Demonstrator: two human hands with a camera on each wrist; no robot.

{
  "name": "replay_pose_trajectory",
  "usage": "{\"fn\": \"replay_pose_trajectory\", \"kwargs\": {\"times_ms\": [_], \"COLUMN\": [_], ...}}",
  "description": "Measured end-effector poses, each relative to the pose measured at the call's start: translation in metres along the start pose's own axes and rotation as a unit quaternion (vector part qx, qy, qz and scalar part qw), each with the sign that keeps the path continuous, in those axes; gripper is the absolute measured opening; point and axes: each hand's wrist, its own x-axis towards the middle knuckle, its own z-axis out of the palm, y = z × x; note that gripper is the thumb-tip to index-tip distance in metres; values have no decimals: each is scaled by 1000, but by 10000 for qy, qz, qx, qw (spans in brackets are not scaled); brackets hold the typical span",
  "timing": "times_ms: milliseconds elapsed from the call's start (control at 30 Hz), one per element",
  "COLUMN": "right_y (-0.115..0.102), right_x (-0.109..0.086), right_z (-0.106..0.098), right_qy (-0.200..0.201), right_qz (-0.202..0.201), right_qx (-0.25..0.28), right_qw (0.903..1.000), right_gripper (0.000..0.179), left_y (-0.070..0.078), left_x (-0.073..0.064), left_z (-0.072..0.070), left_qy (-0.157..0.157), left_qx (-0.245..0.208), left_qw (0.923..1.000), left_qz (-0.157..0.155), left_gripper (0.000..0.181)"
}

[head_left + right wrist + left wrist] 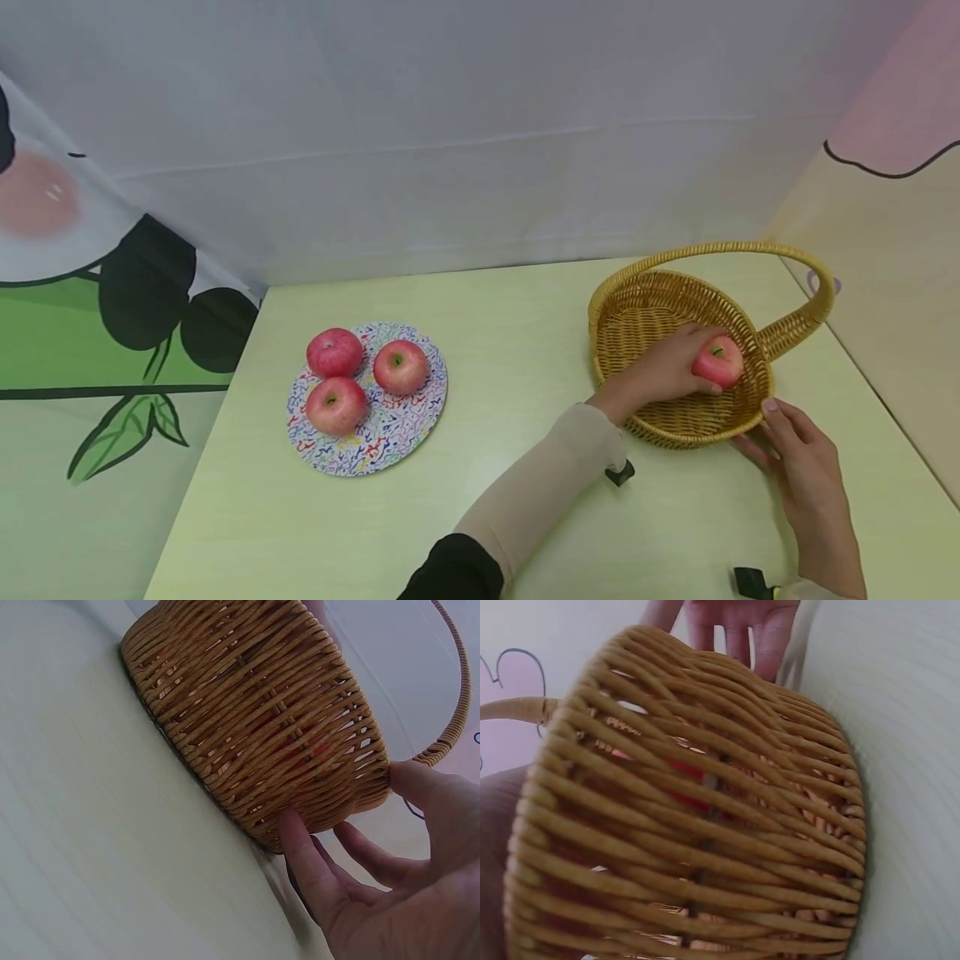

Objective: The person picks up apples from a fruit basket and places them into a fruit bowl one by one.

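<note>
A golden wicker basket [647,302] with a tall arched handle stands on the table's right side. Reaching over its near left rim, my left hand [667,371] holds a red apple [717,362] inside, thumb in front and the other fingers behind it. My right hand [806,467] grips the basket at its near right edge. In the right wrist view, the thumb of this hand [397,877] is at the rim and its fingertips touch the woven outer wall. The left wrist view is mostly filled by the basket wall [690,847], with red showing through the gaps.
On the left of the pale table [517,358], a round plate [405,429] with colourful marks carries three apples [336,406]. A white cloth [450,200] hangs behind the table. Printed panels stand at the left and right sides.
</note>
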Motion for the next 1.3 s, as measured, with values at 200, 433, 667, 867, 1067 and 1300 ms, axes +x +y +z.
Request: {"fn": "replay_pose_trajectory", "kwargs": {"times_ms": [200, 433, 667, 867, 1067, 1300], "right_y": [0, 0, 2, 2, 2, 1], "right_x": [-1, 0, 1, 2, 2, 1], "right_z": [0, 0, -1, -1, -2, -3], "right_qy": [3, 19, -50, -158, -181, -45], "right_qz": [76, 38, -30, -106, -71, 69], "right_qx": [44, 22, 135, 288, 278, 218], "right_qw": [10000, 10000, 9999, 9994, 9994, 9997], "right_gripper": [19, 18, 19, 21, 22, 20], "left_y": [2, 1, 1, -1, -2, 0], "left_x": [-5, -13, -28, -39, -51, -63], "left_z": [-7, -14, -21, -24, -27, -32], "left_qy": [137, 321, 546, 774, 941, 1082], "left_qx": [-20, -209, -475, -304, -280, -150], "left_qw": [9999, 9993, 9974, 9965, 9951, 9938], "left_qz": [-54, 3, -72, 123, 140, 225], "left_gripper": [85, 86, 86, 86, 86, 86]}}
